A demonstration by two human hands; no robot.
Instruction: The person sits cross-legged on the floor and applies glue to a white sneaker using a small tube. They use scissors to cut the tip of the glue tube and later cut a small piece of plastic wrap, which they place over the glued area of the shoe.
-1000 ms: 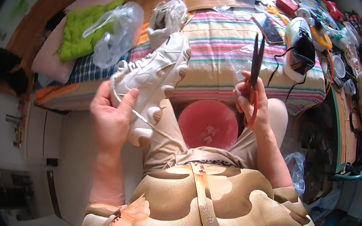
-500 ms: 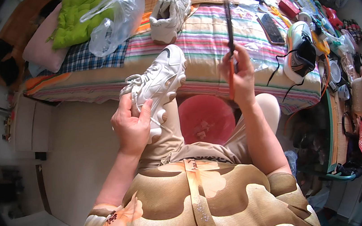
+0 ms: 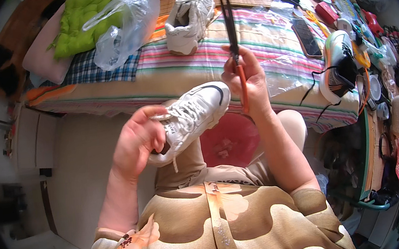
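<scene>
A white chunky sneaker (image 3: 196, 110) with a dark line at its toe lies tilted over my left thigh, sole down and laces up. My left hand (image 3: 137, 142) curls at its ankle opening, fingers at the tongue and laces; motion softens their outline. Upright in my right hand (image 3: 248, 81) is a pair of long-nose pliers (image 3: 232, 36) with orange handles. Their long dark jaws stand slightly apart, pointing up, with nothing visible between them. A matching white sneaker (image 3: 190, 21) stands on the striped cloth beyond.
Below the sneaker, a red bin (image 3: 229, 141) holds pale scraps. The striped bed cover (image 3: 165, 86) bears a clear plastic bag (image 3: 130, 28), a green cushion (image 3: 82, 24), a phone (image 3: 306, 39) and a dark sneaker (image 3: 340, 70) with loose laces. Clutter crowds the right side.
The white sneaker has swung toe-right and lower, its upper now facing up. My left hand has shifted to its opening. The pliers have moved left, and their jaws now show apart.
</scene>
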